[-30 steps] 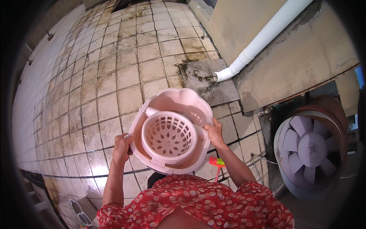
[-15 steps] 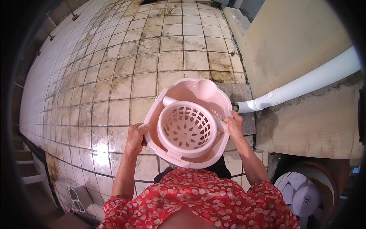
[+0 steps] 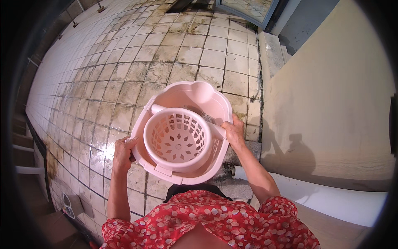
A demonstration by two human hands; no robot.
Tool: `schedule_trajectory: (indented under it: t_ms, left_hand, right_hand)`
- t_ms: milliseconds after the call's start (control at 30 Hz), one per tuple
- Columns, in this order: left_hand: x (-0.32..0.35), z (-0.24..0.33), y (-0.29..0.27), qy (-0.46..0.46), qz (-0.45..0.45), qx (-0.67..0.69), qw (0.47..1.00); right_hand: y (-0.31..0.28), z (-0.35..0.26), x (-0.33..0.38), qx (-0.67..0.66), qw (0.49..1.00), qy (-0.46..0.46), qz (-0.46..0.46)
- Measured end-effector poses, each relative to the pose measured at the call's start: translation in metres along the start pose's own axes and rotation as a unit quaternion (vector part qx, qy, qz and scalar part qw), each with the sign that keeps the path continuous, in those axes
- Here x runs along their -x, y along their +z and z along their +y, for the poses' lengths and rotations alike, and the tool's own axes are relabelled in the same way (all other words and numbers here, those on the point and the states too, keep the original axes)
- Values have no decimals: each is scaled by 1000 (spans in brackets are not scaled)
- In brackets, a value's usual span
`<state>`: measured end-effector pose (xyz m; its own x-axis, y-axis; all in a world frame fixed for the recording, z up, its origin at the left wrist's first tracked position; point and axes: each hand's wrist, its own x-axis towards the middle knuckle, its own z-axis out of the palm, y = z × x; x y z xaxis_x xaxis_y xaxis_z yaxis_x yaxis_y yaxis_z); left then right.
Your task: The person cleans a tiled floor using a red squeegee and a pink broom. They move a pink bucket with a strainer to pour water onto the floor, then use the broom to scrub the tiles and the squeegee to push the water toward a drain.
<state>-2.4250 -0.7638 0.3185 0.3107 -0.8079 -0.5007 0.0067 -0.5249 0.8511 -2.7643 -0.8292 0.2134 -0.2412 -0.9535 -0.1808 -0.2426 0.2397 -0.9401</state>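
A pink mop bucket (image 3: 166, 98) is held in front of my body, above the tiled floor. Set into it is a round wringer basket (image 3: 178, 146) of the same pink, with slots round its wall and diamond-shaped holes in its bottom. My left hand (image 3: 123, 152) grips the bucket's left rim, its thumb on top and the fingers underneath. On the opposite side my right hand (image 3: 234, 132) is closed round the right rim, beside the end of the basket's mount. Something greyish shows inside the bucket behind the basket; I cannot make out what it is.
Stained pale tiles (image 3: 166, 68) cover the floor ahead and to the left. A beige wall (image 3: 327, 83) runs along the right, with a white pipe (image 3: 323, 197) low beside my right arm. Farther off stand a step (image 3: 271, 54) and a blue-framed glass panel (image 3: 253, 10). A grey-white object (image 3: 73, 205) lies at lower left.
I have moved forward with the bucket in both hands; the pipe now lies beside my right arm. The step and glass panel have come further into view. Both grips stay the same.
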Motion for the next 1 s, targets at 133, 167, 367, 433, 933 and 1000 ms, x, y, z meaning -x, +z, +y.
schedule_trajectory:
  t_ms: [133, 167, 367, 433, 933, 1000]
  left_hand:
    - [-55, 45, 66, 8, 6, 5, 1000]
    - [-69, 53, 84, 29, 46, 25, 998]
    - [-168, 95, 141, -1, 11, 16, 1000]
    - [-190, 111, 158, -10, 22, 2, 1000]
    - [-286, 184, 280, -68, 281, 45, 956]
    - [-288, 193, 279, -67, 311, 27, 948]
  right_hand:
    - [-27, -26, -89, -31, 999, 11, -15]
    - [-30, -22, -115, -38, 999, -13, -22]
    - [-30, -19, -235, 3, 1000, 4, -15]
    - [-27, -17, -273, -35, 999, 19, -25]
    - [44, -22, -564, 148, 923, -171, -312]
    - [60, -59, -583, 117, 914, -71, -381]
